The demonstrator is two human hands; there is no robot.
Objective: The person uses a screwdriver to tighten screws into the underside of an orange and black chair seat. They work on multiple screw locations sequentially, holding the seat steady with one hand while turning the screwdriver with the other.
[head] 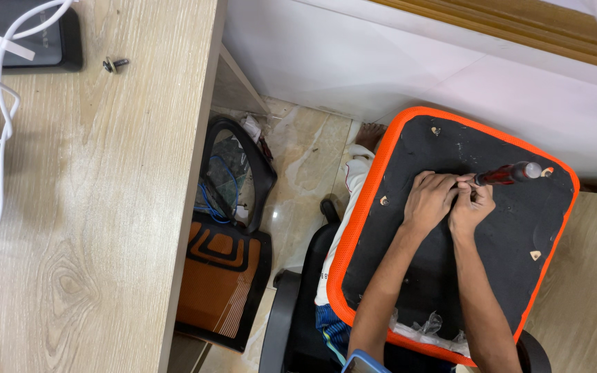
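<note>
An upturned chair seat (pixel 519 228), black underneath with an orange rim, rests across my lap. Both my hands meet near its middle. My left hand (pixel 431 200) is curled over the front end of a screwdriver (pixel 513 173) with a red and black handle. Beside it, my right hand (pixel 471 207) grips the same shaft. The handle points away to the right, low over the seat. The tip is hidden under my fingers. Small mounting holes (pixel 383 201) show in the black underside.
A wooden desk (pixel 91 228) fills the left, carrying a white cable (pixel 3 103), a black device (pixel 29 34) and a loose bolt with washer (pixel 114 64). A black and orange chair backrest (pixel 224 276) lies on the tiled floor. White wall panel behind; another wooden surface (pixel 589 297) at right.
</note>
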